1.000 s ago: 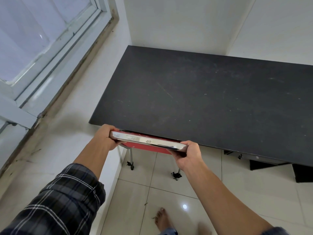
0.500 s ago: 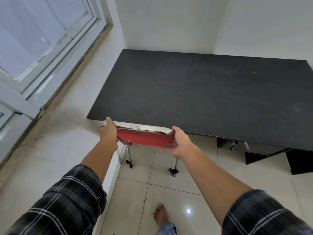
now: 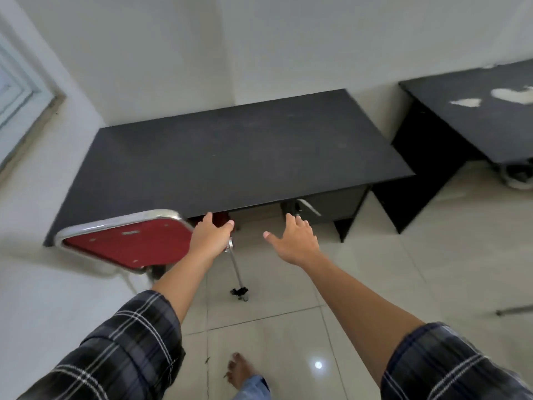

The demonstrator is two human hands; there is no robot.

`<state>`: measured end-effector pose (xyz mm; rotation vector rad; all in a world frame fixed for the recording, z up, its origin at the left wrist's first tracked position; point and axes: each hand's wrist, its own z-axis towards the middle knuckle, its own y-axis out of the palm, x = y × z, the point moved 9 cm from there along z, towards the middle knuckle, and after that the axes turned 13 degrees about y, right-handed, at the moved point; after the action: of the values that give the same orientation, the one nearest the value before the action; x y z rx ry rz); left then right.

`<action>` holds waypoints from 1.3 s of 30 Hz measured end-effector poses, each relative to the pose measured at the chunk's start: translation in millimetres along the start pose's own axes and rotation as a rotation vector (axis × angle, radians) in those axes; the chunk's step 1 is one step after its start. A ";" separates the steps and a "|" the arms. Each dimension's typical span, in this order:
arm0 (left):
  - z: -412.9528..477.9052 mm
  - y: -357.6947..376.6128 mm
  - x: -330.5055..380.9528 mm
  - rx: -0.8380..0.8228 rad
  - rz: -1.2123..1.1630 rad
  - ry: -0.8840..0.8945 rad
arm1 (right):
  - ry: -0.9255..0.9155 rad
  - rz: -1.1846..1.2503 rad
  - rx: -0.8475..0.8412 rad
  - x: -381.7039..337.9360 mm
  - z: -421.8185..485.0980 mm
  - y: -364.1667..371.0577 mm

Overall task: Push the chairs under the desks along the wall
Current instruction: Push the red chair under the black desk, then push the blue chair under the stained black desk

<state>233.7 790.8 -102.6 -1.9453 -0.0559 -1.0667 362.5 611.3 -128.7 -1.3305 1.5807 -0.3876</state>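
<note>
Head view: matte black desk (image 3: pixel 230 157) fills the corner, another desk (image 3: pixel 478 122) right. Red chrome-rimmed chair (image 3: pixel 127 241) sits at its front edge; left hand (image 3: pixel 210 238) grips its corner, right hand (image 3: pixel 294 241) spread, empty.

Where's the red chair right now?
The red chair sits lower left in the head view, at the near desk's front-left edge, its back beside the left hand.

Soft daylight from window (image 3: pixel 17 90) at left; floor (image 3: pixel 318 365) glare spot; motion blur, wide-angle edge warp
</note>
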 end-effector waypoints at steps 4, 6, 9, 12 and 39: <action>-33.0 102.7 92.4 -0.205 0.226 0.235 | 0.114 -0.015 0.150 114.4 -18.6 -73.7; -48.3 144.3 132.8 -0.261 0.295 0.343 | 0.147 -0.006 0.195 158.9 -31.4 -103.2; -85.7 220.1 194.4 -0.377 0.334 0.465 | 0.267 0.082 0.277 248.7 -60.6 -151.7; -124.6 289.7 252.1 -0.475 0.396 0.613 | 0.409 0.153 0.338 333.5 -88.5 -187.4; -539.8 704.6 529.3 -1.135 0.591 1.521 | 1.268 0.644 0.804 781.9 -355.0 -324.3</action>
<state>507.3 -205.6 -86.9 -1.1728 2.1353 -2.0198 326.7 -305.2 -91.7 0.2225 2.2978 -1.4202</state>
